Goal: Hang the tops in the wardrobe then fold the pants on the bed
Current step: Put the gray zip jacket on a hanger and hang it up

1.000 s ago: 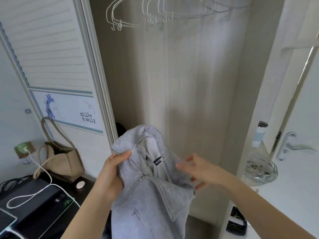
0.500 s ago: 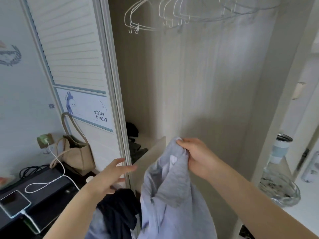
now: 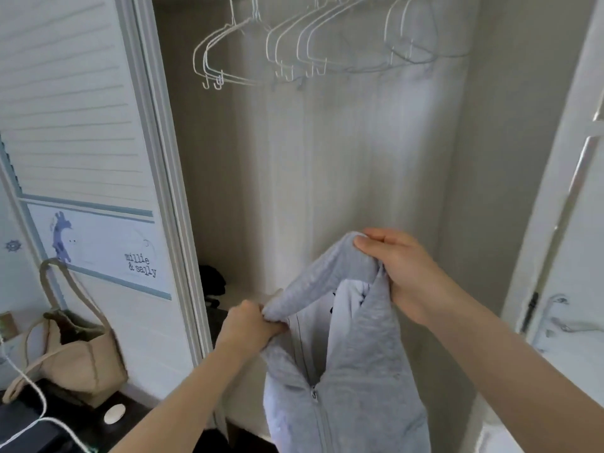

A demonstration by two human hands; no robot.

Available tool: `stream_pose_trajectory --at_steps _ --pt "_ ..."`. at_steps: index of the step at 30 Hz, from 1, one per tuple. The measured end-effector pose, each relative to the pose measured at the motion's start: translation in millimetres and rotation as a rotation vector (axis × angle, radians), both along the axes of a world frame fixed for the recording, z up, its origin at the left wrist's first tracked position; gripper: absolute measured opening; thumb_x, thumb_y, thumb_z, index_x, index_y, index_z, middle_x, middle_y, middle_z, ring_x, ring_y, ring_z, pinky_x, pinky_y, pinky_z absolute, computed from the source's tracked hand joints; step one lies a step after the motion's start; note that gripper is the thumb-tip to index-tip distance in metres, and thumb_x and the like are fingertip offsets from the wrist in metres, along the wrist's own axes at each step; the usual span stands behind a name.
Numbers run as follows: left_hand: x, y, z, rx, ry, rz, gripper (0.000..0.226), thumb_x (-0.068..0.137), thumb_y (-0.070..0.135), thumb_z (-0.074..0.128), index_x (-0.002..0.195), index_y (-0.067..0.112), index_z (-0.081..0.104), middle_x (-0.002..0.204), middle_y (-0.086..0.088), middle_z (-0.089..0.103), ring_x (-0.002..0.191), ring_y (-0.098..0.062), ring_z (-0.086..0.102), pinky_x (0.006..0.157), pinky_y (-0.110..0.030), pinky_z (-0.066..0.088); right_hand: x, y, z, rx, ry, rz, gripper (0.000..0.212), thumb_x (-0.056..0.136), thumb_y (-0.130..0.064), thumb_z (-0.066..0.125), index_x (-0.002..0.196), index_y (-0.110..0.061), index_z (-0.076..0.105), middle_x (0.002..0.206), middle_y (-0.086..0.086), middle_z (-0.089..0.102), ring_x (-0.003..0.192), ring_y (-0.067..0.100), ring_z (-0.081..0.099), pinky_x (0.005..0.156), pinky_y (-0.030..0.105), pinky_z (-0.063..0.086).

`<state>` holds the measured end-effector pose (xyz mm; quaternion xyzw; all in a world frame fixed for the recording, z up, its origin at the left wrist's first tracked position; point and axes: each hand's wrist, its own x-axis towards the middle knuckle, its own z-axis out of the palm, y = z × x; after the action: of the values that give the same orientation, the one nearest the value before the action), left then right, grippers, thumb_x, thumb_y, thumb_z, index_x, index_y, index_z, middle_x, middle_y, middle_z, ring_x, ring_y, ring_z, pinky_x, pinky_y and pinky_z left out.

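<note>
Both hands grip the grey zip hoodie (image 3: 353, 380) at its neckline: right hand (image 3: 402, 273) closed on the hood edge at centre right, left hand (image 3: 251, 325) fisted on the collar lower centre. It hangs limp before the wardrobe (image 3: 327, 174), apparently soft and light. Shoulder seams would suit the wire hangers (image 3: 294, 50), upper centre.

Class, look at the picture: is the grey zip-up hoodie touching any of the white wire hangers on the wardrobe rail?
Apart. The head view shows the grey zip-up hoodie held low by both hands, with bare wardrobe wall between it and the white wire hangers above.
</note>
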<state>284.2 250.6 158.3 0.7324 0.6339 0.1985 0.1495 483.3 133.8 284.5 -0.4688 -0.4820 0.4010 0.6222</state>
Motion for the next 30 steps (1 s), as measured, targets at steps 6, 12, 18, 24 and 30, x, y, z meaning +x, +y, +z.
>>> stream_pose_trajectory --at_steps 6,12,18,24,30 --pt "3 33 80 -0.501 -0.702 -0.298 0.021 0.08 0.013 0.077 0.095 -0.001 0.071 0.086 -0.015 0.075 0.074 -0.021 0.073 0.064 -0.029 0.057 12 33 27 0.168 -0.166 -0.258 0.027 0.094 -0.01 0.053 0.088 0.017 0.052 0.085 0.011 0.052 0.08 0.023 0.045 0.073 0.04 0.036" --pt "2 50 152 -0.75 -1.043 -0.452 0.034 0.075 0.025 0.069 0.104 0.008 0.069 0.1 -0.013 0.072 0.09 -0.026 0.068 0.072 -0.036 0.056 21 53 57 0.314 -0.436 -0.554 0.018 0.095 -0.012 0.05 0.085 -0.007 0.064 0.08 0.027 0.059 0.072 0.021 0.048 0.07 0.046 0.046" --pt "1 90 220 -0.59 -1.268 -0.488 0.025 0.086 0.03 0.068 0.104 0.012 0.072 0.101 -0.006 0.075 0.089 -0.018 0.07 0.075 -0.036 0.052 22 80 77 0.277 -0.421 -0.61 0.028 0.095 -0.017 0.057 0.078 0.004 0.063 0.073 0.02 0.055 0.073 0.02 0.049 0.07 0.038 0.043" --pt "12 131 244 -0.147 -1.274 -0.433 0.024 0.08 0.031 0.078 0.082 0.009 0.071 0.074 -0.003 0.075 0.067 -0.014 0.072 0.068 -0.025 0.054 20 99 73 0.07 -0.5 -0.627 0.02 0.091 -0.018 0.064 0.08 -0.002 0.069 0.071 0.006 0.063 0.066 0.011 0.054 0.064 0.023 0.046" --pt "30 159 248 0.058 -1.224 -0.489 0.029 0.086 0.026 0.072 0.089 -0.002 0.067 0.081 -0.016 0.066 0.074 -0.02 0.06 0.066 -0.029 0.047 33 111 119 -0.093 -0.5 -0.616 0.01 0.091 -0.022 0.057 0.085 -0.018 0.064 0.084 -0.004 0.068 0.068 0.011 0.063 0.064 0.027 0.05"
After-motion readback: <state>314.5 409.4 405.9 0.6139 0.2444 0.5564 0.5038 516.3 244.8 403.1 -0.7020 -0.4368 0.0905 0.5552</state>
